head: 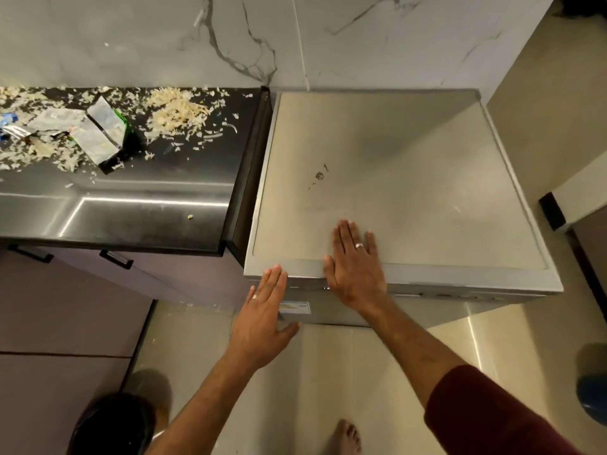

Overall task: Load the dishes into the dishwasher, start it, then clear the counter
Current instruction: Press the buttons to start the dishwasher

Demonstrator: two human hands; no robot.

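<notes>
Grey square-topped metal dishwasher [394, 192] right of black glossy counter [147, 205], door apparently closed | right hand [354, 267] flat, fingers straight, on its front top edge | left hand [262, 316] spread against its front | torn silver wrappers [98, 133] amid pale shreds [174, 110] on the counter | bare beige floor [361, 372] below.

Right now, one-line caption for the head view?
Both hands, left and right, flat against closed dishwasher; scraps litter counter.

The dishwasher [394, 178] has a brushed, matt grey metal top, smudged and faintly stained. The counter [203, 165] is glossy black stone that mirrors a light strip. Crinkled foil wrappers [98, 133] and dry pale shavings [177, 110] lie on it. The wall [164, 37] is polished veined marble; the floor tiles [328, 372] shine.
</notes>
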